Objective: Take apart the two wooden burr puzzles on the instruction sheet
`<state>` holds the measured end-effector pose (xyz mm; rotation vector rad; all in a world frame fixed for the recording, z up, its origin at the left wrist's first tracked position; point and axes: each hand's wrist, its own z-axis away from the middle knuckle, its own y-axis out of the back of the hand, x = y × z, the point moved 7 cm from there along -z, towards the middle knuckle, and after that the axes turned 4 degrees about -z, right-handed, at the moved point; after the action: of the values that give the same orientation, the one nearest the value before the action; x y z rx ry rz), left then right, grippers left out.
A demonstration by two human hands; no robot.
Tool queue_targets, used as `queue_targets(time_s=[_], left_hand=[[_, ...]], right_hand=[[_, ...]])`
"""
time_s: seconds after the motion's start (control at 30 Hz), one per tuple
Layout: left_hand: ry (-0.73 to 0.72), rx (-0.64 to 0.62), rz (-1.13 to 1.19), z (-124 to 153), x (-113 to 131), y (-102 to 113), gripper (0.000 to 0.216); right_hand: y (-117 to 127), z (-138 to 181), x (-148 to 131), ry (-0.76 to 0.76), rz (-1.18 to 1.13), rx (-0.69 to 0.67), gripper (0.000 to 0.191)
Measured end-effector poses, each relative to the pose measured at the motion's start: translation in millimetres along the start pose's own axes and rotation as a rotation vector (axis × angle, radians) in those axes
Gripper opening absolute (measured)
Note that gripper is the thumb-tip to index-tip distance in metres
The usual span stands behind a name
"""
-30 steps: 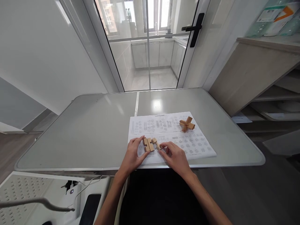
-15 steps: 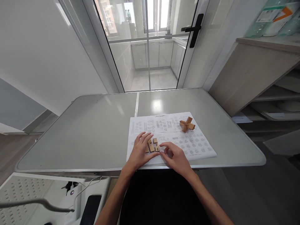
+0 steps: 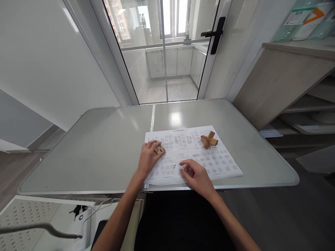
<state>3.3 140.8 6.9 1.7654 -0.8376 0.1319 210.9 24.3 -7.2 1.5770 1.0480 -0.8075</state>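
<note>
My left hand (image 3: 148,159) is curled over several small wooden puzzle blocks (image 3: 158,150) and holds them against the left part of a printed instruction sheet (image 3: 209,160). My right hand (image 3: 196,176) rests on the near edge of the sheet with its fingers loosely bent and nothing in them. An assembled wooden cross-shaped puzzle (image 3: 208,139) lies on the far right part of the sheet, apart from both hands.
The sheet lies on a grey two-panel table (image 3: 104,146). A wooden shelf unit (image 3: 288,83) stands to the right. A glass door (image 3: 164,52) is behind the table. A white device with cables (image 3: 81,219) sits at the lower left.
My left hand has gathered the loose wooden blocks and slid them away from me and to the left. My right hand has let go of its piece and stayed near the sheet's front edge.
</note>
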Motion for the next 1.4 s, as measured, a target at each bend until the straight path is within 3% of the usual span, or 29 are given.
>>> queue_targets(time_s=[0.23,0.6,0.8,0.93,1.2,1.3,1.4], left_hand=[[0.153,0.139,-0.055,-22.0,-39.9,11.4,0.040],[0.249,0.160,-0.055,-35.0,-58.3,6.5,0.056],[0.403,0.240,0.118,-19.2,-63.8,16.9,0.062],[0.521,0.302,0.229,1.8,-66.6,22.9,0.055],[0.588,0.332,0.430,56.4,-47.5,28.9,0.042],[0.581,0.337,0.455,66.7,-43.4,29.1,0.039],[0.565,0.353,0.494,69.8,-41.5,29.3,0.035]], right_hand=[[0.0,0.4,0.3,-0.005,0.003,-0.004,0.016],[2.0,0.8,2.5,-0.017,0.012,0.023,0.015],[6.9,0.6,8.6,-0.089,-0.063,0.094,0.021],[17.0,-2.5,16.2,-0.155,-0.265,0.158,0.025],[82.4,-14.7,57.3,-0.324,-0.508,0.602,0.040],[96.9,-16.9,77.0,-0.391,-0.443,0.672,0.048],[103.0,-21.1,91.8,-0.442,-0.359,0.658,0.051]])
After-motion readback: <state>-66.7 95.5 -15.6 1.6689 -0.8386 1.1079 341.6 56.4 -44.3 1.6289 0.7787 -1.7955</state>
